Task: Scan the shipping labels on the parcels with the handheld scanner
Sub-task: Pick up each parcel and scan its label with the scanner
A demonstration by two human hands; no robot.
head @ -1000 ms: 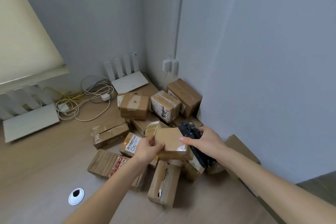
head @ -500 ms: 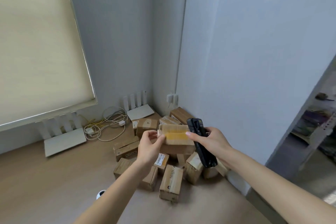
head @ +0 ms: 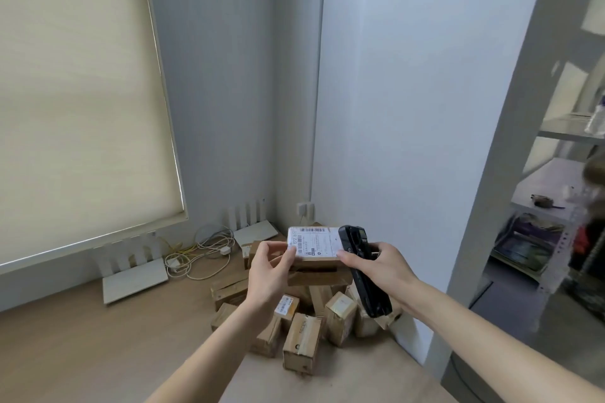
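A person's two bare arms reach forward over a wooden tabletop (head: pixel 82 347) set in the corner of a grey-walled room. Both hands hold one cardboard parcel (head: pixel 316 267) up in the air, above a pile of other small parcels (head: pixel 301 342) lying on the tabletop.

The held parcel's top face is turned toward the viewer. A white shipping label (head: pixel 313 242) covers that face, with a barcode along its far edge and printed text below.

The left hand (head: pixel 270 271) grips the left end of the parcel, its thumb pressed on the label's left edge and its fingers curled behind the box.

The right hand (head: pixel 379 267) is closed around a black handheld scanner (head: pixel 363 268), with one fingertip also touching the right edge of the parcel. The scanner lies along the parcel's right side, touching it, its head level with the label and its handle running down toward the viewer past the wrist.

Left of the parcel pile, two flat white routers with upright antennas (head: pixel 134 278) sit on the tabletop against the wall, with a tangle of white and yellow cables (head: pixel 199 252) between them. A cream roller blind (head: pixel 72 91) hangs above the nearer router. Behind the held parcel, a white wall socket (head: pixel 305 209) sits in the corner. Far right of the parcels, blurred shelves (head: pixel 556 206) hold assorted items.
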